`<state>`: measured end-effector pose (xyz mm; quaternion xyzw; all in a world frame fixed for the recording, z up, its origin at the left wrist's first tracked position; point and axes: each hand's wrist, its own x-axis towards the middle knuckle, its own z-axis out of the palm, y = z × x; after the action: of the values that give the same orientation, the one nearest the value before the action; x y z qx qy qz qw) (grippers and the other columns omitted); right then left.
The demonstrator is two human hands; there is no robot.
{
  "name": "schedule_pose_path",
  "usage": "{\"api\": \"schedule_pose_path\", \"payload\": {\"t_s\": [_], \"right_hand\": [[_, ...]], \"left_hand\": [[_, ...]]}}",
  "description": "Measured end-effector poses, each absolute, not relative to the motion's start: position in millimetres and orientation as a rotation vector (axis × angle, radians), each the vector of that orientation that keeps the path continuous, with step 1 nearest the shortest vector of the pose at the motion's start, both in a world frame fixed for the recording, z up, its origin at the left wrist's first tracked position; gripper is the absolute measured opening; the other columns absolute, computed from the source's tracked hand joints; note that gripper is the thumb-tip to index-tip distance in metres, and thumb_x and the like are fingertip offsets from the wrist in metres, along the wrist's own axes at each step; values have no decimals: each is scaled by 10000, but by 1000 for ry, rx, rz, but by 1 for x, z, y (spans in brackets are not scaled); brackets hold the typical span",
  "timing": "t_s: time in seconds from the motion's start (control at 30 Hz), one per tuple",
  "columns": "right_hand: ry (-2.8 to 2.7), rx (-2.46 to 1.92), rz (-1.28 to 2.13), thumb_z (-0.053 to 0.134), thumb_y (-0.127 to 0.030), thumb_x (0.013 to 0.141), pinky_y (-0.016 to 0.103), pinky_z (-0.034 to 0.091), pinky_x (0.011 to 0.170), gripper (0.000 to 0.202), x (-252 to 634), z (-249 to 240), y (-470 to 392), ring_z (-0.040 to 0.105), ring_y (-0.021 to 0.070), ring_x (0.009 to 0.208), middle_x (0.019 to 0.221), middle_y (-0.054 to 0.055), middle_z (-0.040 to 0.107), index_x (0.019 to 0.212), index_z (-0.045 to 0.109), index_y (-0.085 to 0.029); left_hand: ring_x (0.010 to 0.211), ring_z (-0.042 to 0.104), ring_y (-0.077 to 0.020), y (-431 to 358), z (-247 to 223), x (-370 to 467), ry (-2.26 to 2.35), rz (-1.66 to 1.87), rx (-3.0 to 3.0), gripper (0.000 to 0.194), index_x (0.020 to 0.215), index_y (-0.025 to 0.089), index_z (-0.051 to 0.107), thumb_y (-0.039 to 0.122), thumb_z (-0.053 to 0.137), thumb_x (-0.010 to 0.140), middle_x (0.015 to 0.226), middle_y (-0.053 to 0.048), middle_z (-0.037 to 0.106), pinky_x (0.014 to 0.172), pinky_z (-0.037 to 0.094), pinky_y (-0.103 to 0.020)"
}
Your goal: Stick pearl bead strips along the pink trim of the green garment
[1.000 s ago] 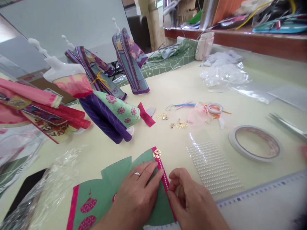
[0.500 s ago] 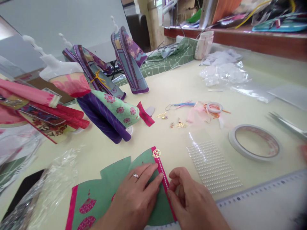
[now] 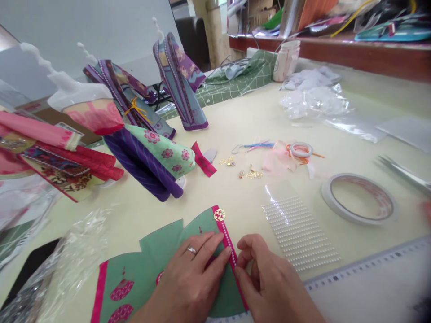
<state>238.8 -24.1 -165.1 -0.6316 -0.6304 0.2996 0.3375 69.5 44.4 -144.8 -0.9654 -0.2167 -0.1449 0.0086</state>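
A green piece with a pink border and pink fan prints (image 3: 155, 255) lies flat before me; whether it is paper or cloth I cannot tell. Along its right pink edge runs a strip of small pearl beads (image 3: 227, 240), below a round gold filigree ornament (image 3: 219, 215). My left hand (image 3: 195, 273), with a ring on one finger, rests spread on the green piece, its fingertips against the strip. Thumb and curled fingers of my right hand (image 3: 261, 273) are pinched at the strip's lower end, which they hide. A sheet of pearl bead strips (image 3: 301, 233) lies beyond my right hand.
Dressed doll figures, one in a purple and green skirt (image 3: 148, 157), stand at the left. Gold findings (image 3: 255, 175), a tape roll (image 3: 358, 197), tweezers (image 3: 404, 172) and a ruler-edged board (image 3: 367, 287) lie to the right. Clear plastic wrap (image 3: 77, 260) is at the left front.
My left fingertips have slid very slightly down along the bead strip. My right hand keeps its pinch in nearly the same place. The view has shifted a little.
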Motion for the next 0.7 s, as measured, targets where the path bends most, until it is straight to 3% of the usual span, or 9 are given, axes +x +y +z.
{"api": "schedule_pose_path", "payload": {"t_s": [0.7], "right_hand": [[-1606, -1607, 832, 407, -118, 868, 208, 414, 459, 152, 240, -162, -24, 608, 141, 553, 673, -30, 596, 983, 383, -215]], "left_hand": [[1033, 578, -276, 44, -146, 68, -625, -402, -3031, 298, 1113, 131, 635, 127, 449, 881, 1127, -145, 627, 819, 541, -427]]}}
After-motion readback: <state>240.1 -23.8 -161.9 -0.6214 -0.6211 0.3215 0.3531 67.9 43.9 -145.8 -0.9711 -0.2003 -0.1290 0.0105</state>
